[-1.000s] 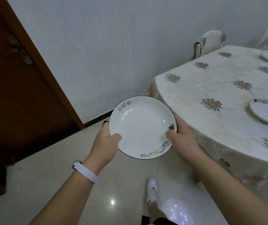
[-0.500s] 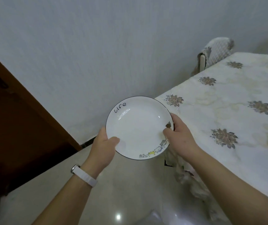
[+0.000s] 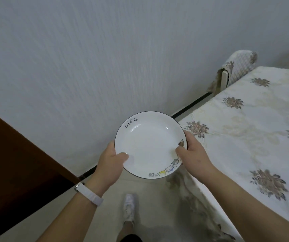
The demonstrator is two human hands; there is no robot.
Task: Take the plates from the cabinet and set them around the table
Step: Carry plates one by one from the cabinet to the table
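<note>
Plate lower than before, left fingers and right fingers tight around rim.

plate: white, thin dark rim, "Life" written at its upper left, small cartoon figures along its lower right edge; centre of frame, held level above the floor, just left of the table corner
left hand: grips the plate's lower left edge, thumb on top
right hand: grips the right edge, thumb on top
wristband: white, on the left wrist
table: right side, cream floral cloth
chair: upper right, covered back
shoe: white, bottom centre
</note>
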